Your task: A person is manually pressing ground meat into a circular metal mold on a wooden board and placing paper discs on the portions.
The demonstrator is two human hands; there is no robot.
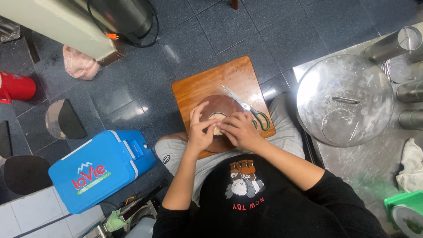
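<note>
Both hands, left hand [199, 130] and right hand [239, 130], pinch a small pale piece [217, 118], apparently dough, fingertips narrowly closed, over the round brown board [220, 105]; scissors [249, 110] lie just beside.

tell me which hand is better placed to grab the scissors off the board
Right, probably. The right hand sits beside the green-handled scissors on the wooden board; the left hand is on the far side of the round brown piece.

Both forearms reach forward and bend inward, bare from the elbows down. The left hand [199, 130] and right hand [239, 129] meet fingertip to fingertip, fingers curled and pinching.
</note>
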